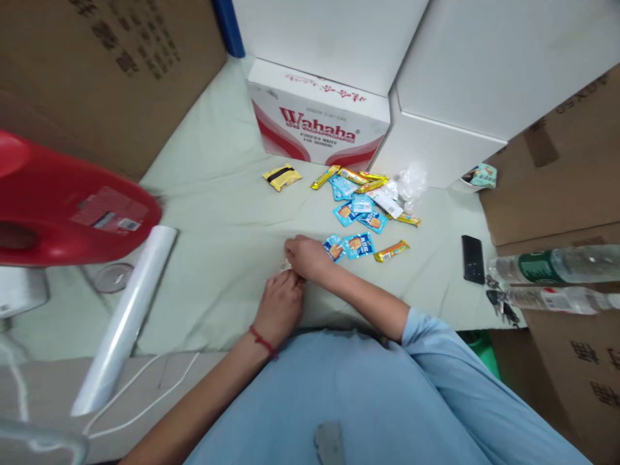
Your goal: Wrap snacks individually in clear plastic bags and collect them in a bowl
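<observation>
My left hand [279,300], with a red cord at the wrist, is closed just in front of my body. Touching it from above and to the right is my right hand [309,259], its fingers also curled in. A small shiny, see-through bit [285,264] shows between the two hands; the fingers cover the rest, so its kind is unclear. Beside my right hand lie a blue snack packet [334,248], a second blue packet [359,246] and a yellow wrapped stick [392,251]. Farther back is a pile of blue packets [362,204] and yellow sticks [356,176].
A yellow packet with a dark band [283,177] lies before the Wahaha carton [320,126]. Crumpled clear plastic [411,184] adjoins the pile. Left are a red plastic container [72,200] and a film roll [126,320]; right, a phone [473,259], keys [501,307] and bottles [557,265].
</observation>
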A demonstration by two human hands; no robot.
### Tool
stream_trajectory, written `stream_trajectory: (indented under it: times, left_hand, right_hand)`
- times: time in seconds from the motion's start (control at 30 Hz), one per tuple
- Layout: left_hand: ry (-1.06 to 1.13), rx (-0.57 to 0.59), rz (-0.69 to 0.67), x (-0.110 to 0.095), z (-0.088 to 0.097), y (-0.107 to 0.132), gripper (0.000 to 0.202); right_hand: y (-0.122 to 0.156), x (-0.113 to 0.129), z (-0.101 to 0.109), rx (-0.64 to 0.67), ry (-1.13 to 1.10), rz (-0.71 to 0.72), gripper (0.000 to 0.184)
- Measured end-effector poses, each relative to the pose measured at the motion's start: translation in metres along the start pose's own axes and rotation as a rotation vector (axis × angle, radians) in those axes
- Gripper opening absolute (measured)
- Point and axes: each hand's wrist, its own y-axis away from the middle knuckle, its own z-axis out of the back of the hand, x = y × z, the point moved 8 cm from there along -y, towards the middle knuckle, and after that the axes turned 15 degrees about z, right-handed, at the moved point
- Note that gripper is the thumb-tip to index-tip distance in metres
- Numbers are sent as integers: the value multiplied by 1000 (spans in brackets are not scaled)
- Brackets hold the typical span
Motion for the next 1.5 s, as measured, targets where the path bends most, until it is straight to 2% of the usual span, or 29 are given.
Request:
stream_trajectory:
  times: [0.07, 0.13, 0.23, 0.3, 0.37, 0.47, 0.57, 0.67, 0.73, 0.8, 0.9, 1.03, 1.1, 1.17, 1.27, 1.33, 1.4, 1.5]
  left_hand:
    - [86, -2, -36, 15, 3, 9, 32]
    - [189, -59, -53, 35, 12, 21, 36]
    - [274, -173, 24, 68, 27, 38, 31]
    - [301, -220, 89, 81, 36, 42, 27]
    - [324, -248, 140, 84, 46, 41, 26]
    - [404, -272, 206, 73, 58, 33, 26]
    - [611, -227, 339, 63, 57, 19, 31]
    - [982, -60, 468, 49, 32, 1, 55]
    - [1169, 109, 484, 30, 9, -14, 69]
    - [1233, 256, 437, 6, -8, -27, 71]
    - [1224, 347, 343, -23, -22, -40, 65]
    - [1106, 452, 226, -53, -37, -45, 67]
    - [991, 430, 186, -55, -38, -44, 67]
    - [873, 329, 170, -45, -32, -42, 61]
    - [685, 106, 196, -11, -12, -33, 51]
    - [552, -47, 229, 18, 3, -21, 47]
    - [449, -162, 266, 44, 13, -6, 40]
    - [337, -270, 290, 71, 18, 18, 36]
  right_hand:
    - [-9, 8, -16, 66, 42, 52, 24]
    - [-4, 18, -22, 43, 79, 114, 23]
    - [14, 33, -22, -30, 162, 179, 41]
    - [22, 39, -23, -37, 214, 213, 50]
    - [24, 39, -22, -26, 234, 219, 37]
    - [30, 23, -6, -88, 142, 165, 22]
    - [51, -10, 23, -300, -191, 45, 24]
    - [81, -49, 31, -456, -716, -78, 30]
    - [98, -64, 21, -499, -1020, -150, 36]
    - [113, -69, 8, -527, -1218, -192, 43]
    - [132, -67, -7, -568, -1317, -201, 52]
    - [163, -82, -6, -678, -1190, -243, 49]
    - [185, -109, 10, -780, -1107, -287, 44]
    - [217, -153, 41, -982, -1033, -351, 41]
    - [275, -239, 102, -1431, -943, -458, 32]
    - [304, -296, 133, -1637, -872, -592, 20]
    - [315, -343, 151, -1714, -814, -779, 14]
    - [296, -390, 164, -1688, -799, -853, 21]
